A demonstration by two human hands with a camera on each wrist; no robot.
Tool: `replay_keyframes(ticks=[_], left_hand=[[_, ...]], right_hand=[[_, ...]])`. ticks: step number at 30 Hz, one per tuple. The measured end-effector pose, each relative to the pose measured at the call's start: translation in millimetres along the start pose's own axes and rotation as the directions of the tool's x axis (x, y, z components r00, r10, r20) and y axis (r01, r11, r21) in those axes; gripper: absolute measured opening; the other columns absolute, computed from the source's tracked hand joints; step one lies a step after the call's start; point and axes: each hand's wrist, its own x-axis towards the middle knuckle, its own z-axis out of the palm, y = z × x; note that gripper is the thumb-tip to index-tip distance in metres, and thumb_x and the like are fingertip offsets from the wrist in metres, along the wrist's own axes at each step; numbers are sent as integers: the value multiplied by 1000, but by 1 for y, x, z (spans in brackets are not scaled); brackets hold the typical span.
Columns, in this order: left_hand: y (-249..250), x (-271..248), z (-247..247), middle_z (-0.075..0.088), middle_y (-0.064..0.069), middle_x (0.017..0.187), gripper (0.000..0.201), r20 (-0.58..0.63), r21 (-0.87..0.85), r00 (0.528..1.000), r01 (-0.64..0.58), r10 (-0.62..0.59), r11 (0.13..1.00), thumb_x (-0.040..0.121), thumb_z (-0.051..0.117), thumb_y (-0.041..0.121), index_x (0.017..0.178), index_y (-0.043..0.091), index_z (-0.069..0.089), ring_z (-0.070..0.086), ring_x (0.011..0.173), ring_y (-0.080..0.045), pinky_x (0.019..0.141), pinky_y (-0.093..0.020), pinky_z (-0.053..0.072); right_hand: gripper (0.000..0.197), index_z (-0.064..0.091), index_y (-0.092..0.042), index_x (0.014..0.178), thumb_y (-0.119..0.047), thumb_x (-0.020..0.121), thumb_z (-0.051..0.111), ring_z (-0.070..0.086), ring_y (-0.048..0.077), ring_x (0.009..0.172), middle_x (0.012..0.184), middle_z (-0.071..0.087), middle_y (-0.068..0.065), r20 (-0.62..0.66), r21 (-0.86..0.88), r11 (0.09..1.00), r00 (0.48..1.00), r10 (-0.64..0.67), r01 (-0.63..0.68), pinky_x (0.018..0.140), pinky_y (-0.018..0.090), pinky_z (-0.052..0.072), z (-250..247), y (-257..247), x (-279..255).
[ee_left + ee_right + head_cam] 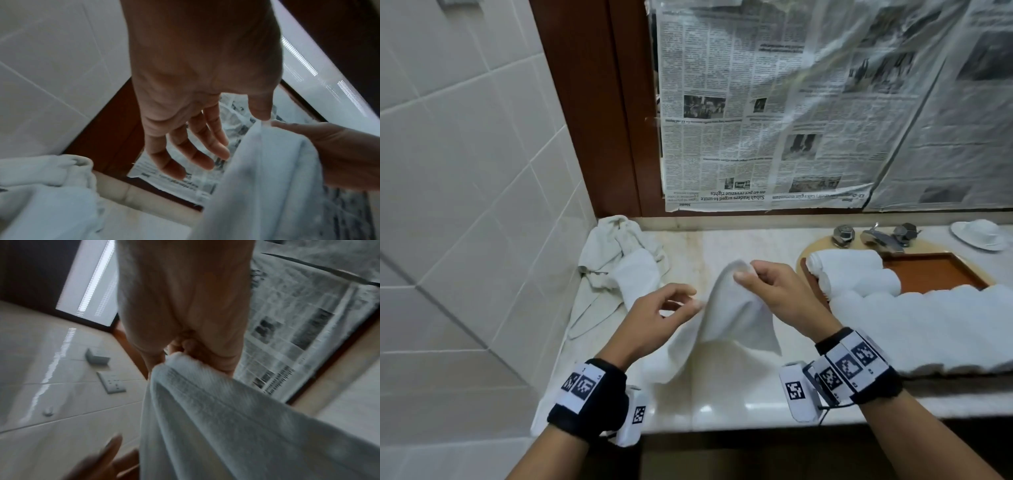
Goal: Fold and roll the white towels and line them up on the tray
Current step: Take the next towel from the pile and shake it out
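I lift a white towel (726, 308) over the marble counter (722, 387).

My right hand (777, 291) pinches its raised corner; my left hand (654, 318) is loosely spread beside the cloth. Rolled towels (856, 270) lie on the wooden tray (935, 270) at right; crumpled towels (619, 253) sit far left.

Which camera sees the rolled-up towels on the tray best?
The head view: the rolled towels lie side by side on the brown tray. Both wrist views miss them, showing only the hanging towel.
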Motion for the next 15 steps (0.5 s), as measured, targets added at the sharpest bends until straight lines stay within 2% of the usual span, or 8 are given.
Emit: replay_keyframes(ticks=[3,5,7,10,15], left_hand=[[25,7,12,73,8,102,19,19,-45,995,-101,102,994,92,69,39,105,26,72,67,99,-8,86,-22,52],[32,13,17,73,3,95,14,-6,-66,988,-155,155,986,93,69,32,100,20,72,68,92,-13,81,-21,52],[29,15,20,72,3,91,10,-19,-50,984,-176,175,983,95,67,27,96,19,72,67,87,-13,76,-18,50],[14,11,22,70,6,90,12,-52,-37,989,-141,139,989,98,62,27,93,19,70,63,81,-11,71,-19,47],[-24,3,15,64,7,84,15,-176,-54,984,-36,26,998,99,58,32,95,20,65,55,78,-8,70,-27,42]], right_hand=[[39,49,-8,65,-27,96,65,32,11,60,62,35,-4,128,-89,994,991,-45,57,55,30,23,-1,-16,2],[34,54,-17,64,-32,92,67,34,11,59,61,39,-6,154,-121,991,987,-32,52,56,32,24,0,-15,2],[34,53,-20,63,-34,90,68,36,10,59,60,40,-7,165,-145,989,986,-15,40,57,32,26,1,-5,2],[33,56,-15,67,-38,87,71,41,9,61,62,45,-8,193,-145,989,981,32,-4,58,32,30,9,20,0],[35,53,-24,60,-29,88,72,41,5,55,56,45,-14,213,-215,967,960,184,-137,57,26,33,27,88,-10]])
